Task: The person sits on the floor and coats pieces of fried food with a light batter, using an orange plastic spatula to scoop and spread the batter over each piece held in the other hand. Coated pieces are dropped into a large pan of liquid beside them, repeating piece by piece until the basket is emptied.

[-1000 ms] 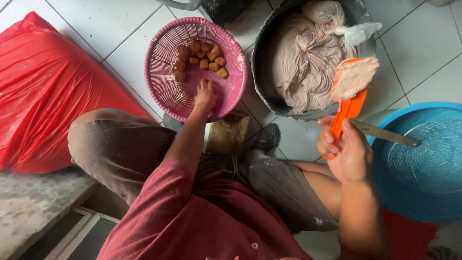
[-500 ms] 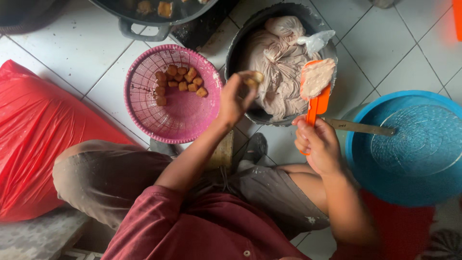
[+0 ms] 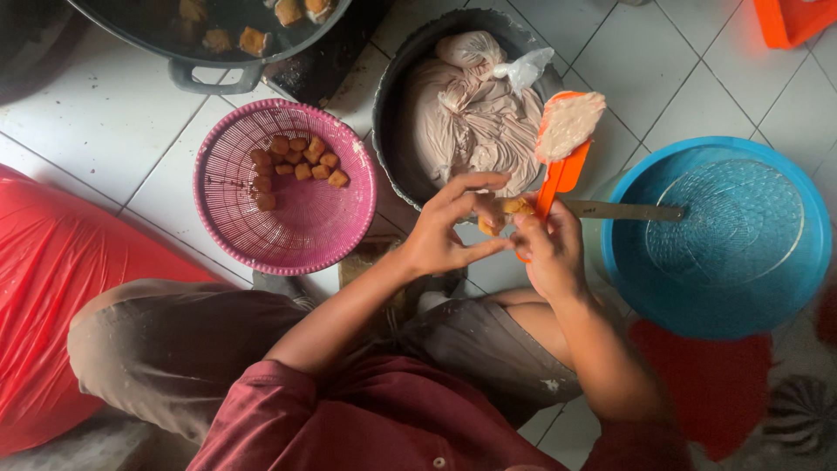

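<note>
My left hand [image 3: 449, 228] pinches a small fried brown piece [image 3: 494, 215] and holds it against my right hand [image 3: 547, 249]. My right hand grips the handle of an orange spatula [image 3: 561, 170], whose blade carries a lump of pale paste [image 3: 571, 122]. Both hands meet in front of a dark pot [image 3: 397, 113] that holds a large bag of the same pale paste [image 3: 462, 122]. To the left, a pink plastic basket [image 3: 309, 231] contains several more fried brown pieces [image 3: 296, 161].
A blue basin [image 3: 628, 279] with a glass lid sits at right, a knife [image 3: 623, 210] resting across its rim. A dark pan with frying pieces [image 3: 209, 30] is at the top. A red plastic sack [image 3: 52, 288] lies at left on the white tiled floor.
My left hand picked a fried piece out of the pink basket and carried it right to my right hand. The spatula stayed in my right hand.
</note>
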